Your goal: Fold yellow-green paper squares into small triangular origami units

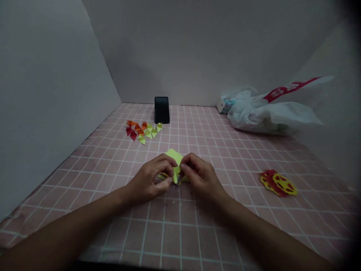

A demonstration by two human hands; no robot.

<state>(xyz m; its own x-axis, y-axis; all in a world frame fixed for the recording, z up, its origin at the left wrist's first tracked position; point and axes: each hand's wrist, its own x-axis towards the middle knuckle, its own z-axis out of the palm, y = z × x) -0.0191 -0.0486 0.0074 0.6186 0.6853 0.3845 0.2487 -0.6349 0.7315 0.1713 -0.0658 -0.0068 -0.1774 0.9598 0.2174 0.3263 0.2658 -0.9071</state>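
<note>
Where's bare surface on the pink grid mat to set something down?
Free: the near strip between the forearms, and the left side below the folded triangles. Also bare between the right hand and the red-yellow cutouts. Crowded: centre, where both hands pinch the yellow-green paper; back edge with phone and plastic bag.

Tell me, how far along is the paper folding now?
Done: a pile of folded triangles, red, orange and yellow-green, lies near the phone. In hand: left hand and right hand pinch a yellow-green sheet, partly folded. Left: finishing this piece; no spare sheets show.
</note>
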